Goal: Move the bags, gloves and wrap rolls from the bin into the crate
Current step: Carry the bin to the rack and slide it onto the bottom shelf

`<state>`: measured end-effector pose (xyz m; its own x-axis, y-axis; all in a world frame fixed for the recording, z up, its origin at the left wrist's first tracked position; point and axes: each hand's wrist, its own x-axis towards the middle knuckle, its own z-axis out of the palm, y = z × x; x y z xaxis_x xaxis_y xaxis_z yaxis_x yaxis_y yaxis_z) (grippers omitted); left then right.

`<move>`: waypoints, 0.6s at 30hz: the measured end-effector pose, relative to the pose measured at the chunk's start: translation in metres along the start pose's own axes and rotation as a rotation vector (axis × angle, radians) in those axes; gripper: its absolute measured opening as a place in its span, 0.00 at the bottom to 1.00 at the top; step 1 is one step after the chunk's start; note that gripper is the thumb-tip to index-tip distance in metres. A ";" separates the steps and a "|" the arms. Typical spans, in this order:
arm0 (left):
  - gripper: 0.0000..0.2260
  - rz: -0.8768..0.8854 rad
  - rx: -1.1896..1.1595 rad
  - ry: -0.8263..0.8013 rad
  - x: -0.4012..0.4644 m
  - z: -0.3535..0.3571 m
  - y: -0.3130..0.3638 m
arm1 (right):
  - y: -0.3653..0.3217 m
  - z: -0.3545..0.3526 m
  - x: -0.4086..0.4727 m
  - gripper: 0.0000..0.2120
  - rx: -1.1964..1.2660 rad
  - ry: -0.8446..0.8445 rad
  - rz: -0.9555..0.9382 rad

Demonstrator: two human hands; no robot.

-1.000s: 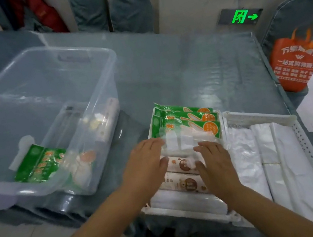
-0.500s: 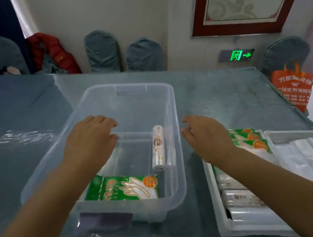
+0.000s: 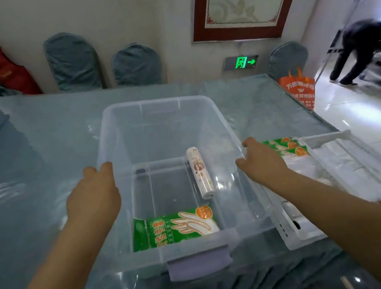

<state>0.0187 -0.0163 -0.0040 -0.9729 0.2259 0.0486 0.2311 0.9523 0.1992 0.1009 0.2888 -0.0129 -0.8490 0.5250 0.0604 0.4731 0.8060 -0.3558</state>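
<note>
**Both hands on the bin's side walls**

Head view: The clear plastic bin [image 3: 165, 133] stood on the blue-grey covered table [image 3: 13, 174], straight ahead of the person. The left hand [image 3: 93, 201] lay against the bin's left wall near the rim, fingers curled over the edge and gripping it. The right hand [image 3: 261, 165] met the right wall, its fingertips hooked onto the rim there; how tightly it held could not be told.

Inside the bin, a white wrap roll [image 3: 200, 171] lay on the floor toward the right side, its length running away from the person. A green glove pack [image 3: 173, 228] lay flat against the near wall, apart from the roll.

The white crate [image 3: 297, 232] sat just beside the bin on its right, touching or nearly touching it. At its far end lay a stack of green glove packs [image 3: 285, 147], just behind the right hand, with folded white bags [image 3: 353, 162] filling its right part.

Behind the table stood covered chairs [image 3: 104, 60], an orange shopping bag [image 3: 300, 93] and a green exit sign [image 3: 243, 62].
</note>
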 end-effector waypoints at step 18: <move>0.23 0.246 -0.268 0.266 0.003 -0.091 0.126 | 0.078 -0.121 -0.050 0.18 0.417 0.389 0.183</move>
<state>0.0454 0.0853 0.1098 -0.8628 0.3452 0.3694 0.4820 0.7821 0.3950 0.2092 0.3585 0.0686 -0.5768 0.7700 0.2729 0.4040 0.5592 -0.7239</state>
